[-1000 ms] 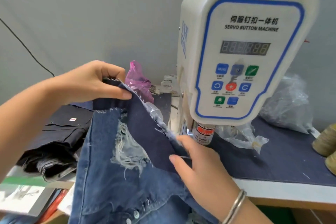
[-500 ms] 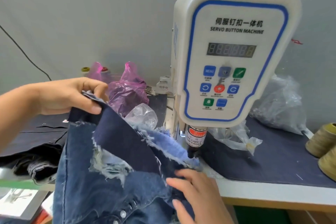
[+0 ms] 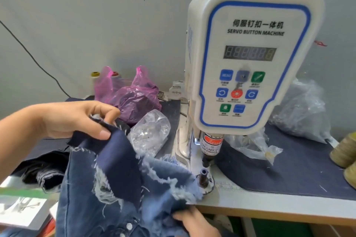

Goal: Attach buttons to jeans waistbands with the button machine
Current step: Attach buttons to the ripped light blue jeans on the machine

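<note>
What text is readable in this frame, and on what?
"伺服钉扣一体机" and "SERVO BUTTON MACHINE": front panel of the button machine.
"MENU": blue key on that panel.
"CARE" and "FINGER", part of a warning: label on the machine's plunger.
Display: digits unclear.
Other key captions, ruler numbers on the table edge, white tags behind the machine: too small or blurred.
</note>
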A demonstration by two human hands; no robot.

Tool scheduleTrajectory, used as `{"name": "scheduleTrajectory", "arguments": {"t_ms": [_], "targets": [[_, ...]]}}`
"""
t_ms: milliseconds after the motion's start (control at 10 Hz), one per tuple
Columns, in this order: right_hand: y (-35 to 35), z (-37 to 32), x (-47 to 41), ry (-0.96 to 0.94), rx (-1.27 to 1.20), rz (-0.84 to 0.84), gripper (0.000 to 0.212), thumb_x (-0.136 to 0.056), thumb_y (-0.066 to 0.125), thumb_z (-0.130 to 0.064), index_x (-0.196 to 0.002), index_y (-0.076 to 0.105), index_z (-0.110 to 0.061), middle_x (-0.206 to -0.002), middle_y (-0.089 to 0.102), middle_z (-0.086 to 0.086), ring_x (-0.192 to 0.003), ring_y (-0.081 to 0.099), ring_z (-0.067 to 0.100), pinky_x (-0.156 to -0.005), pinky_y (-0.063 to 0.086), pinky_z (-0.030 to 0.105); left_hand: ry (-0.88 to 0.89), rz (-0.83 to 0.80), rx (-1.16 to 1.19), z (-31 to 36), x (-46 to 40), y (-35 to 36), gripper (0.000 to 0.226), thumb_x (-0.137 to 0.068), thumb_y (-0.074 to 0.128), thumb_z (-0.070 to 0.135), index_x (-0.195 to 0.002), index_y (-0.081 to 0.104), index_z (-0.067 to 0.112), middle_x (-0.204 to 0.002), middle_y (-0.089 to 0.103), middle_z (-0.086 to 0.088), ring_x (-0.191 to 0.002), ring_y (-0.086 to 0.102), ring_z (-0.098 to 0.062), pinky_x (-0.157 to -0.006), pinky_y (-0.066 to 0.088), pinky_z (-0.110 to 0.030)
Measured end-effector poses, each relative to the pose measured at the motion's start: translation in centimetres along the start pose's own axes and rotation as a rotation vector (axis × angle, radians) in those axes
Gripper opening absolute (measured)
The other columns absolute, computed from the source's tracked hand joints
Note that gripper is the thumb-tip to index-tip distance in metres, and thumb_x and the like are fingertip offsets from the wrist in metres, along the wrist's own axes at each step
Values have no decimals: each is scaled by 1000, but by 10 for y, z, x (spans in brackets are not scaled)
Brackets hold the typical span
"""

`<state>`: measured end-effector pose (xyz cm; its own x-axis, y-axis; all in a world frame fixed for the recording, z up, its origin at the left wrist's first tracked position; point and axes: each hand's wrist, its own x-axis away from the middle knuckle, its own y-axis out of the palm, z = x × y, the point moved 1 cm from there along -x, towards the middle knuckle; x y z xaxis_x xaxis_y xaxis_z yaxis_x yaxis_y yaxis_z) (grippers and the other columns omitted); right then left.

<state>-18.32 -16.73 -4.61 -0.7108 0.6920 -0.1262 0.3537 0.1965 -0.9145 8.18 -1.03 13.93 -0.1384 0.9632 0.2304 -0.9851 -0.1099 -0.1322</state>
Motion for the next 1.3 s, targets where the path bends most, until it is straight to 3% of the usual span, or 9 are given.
{"name": "scheduleTrajectory", "arguments": {"t_ms": [100, 200, 400, 600, 700, 900, 1000, 1200, 1300], "targets": [[-62, -53, 17, -63, -706, -278, 26, -87, 53, -22, -105, 59, -40, -90, 57, -32, -87, 53, -12, -70, 36, 3, 41, 254, 50, 16, 2, 7, 50, -42, 97, 22, -64, 52, 18, -60, 52, -6, -47, 55, -14, -41, 47, -22], [-76, -78, 0, -187, -1006, -187, 27, -85, 61, -10, -85, 61, -38, -78, 63, -21, -69, 54, -3, -68, 45, 15, 150, 426, -69, 40, -3, 14, 33, -53, 86, 20, -72, 58, 22, -67, 59, -4, -50, 58, -13, -41, 48, -20], [-113, -149, -73, -136, -1475, 30, 11, -92, 58, -6, -97, 59, -16, -97, 67, 3, -98, 64, 23, -92, 51, 38, 210, 434, -450, 70, 1, 37, 72, -39, 80, 77, -101, 64, 43, -98, 71, 4, -88, 67, -8, -74, 54, -20], [-139, -191, -96, -322, -1606, -99, 21, -94, 51, 2, -112, 56, -7, -105, 61, 11, -101, 60, 25, -98, 49, 46, 315, 634, -756, 58, -3, 42, 50, -63, 83, 37, -101, 56, 56, -95, 66, 29, -89, 62, 11, -74, 50, -14], [-138, -186, -78, -618, -1339, -96, 43, -91, 58, -2, -132, 50, -11, -116, 59, 4, -112, 53, 15, -103, 44, 37, 384, 611, -541, 47, 16, 5, 20, -72, 76, 17, -86, 63, 13, -76, 66, 12, -71, 61, 6, -64, 51, -13], [-105, -143, -51, -640, -804, 195, 51, -86, 52, -31, -137, 45, -35, -144, 41, -11, -141, 20, 10, -118, 14, 40, 115, 1095, -92, 40, 32, -90, 22, -100, 42, 12, -110, 61, 19, -89, 75, 4, -80, 70, -4, -69, 55, -15], [-75, -137, -57, -490, -568, -49, 59, -89, 50, -42, -143, 26, -45, -158, 12, -9, -144, -1, 5, -116, -13, 37, -51, 1259, -261, 30, 24, -107, 17, -91, 60, 10, -107, 62, 7, -81, 69, -9, -71, 66, -22, -55, 55, -23], [-15, -130, -67, -467, -153, -386, 62, -97, 42, -37, -152, 15, -26, -162, 0, -1, -148, -3, 23, -118, -7, 46, -649, 1121, -873, -51, -7, -88, 51, -81, 68, 8, -124, 44, -7, -122, 54, -32, -109, 55, -44, -84, 45, -42], [-4, -129, -66, -502, -91, -438, 65, -98, 41, -34, -153, 9, -21, -162, -3, 1, -148, -8, 28, -121, -2, 43, -641, 1165, -941, -74, -29, -70, 55, -83, 59, 10, -134, 37, 3, -139, 39, -24, -127, 38, -41, -102, 35, -47]]}}
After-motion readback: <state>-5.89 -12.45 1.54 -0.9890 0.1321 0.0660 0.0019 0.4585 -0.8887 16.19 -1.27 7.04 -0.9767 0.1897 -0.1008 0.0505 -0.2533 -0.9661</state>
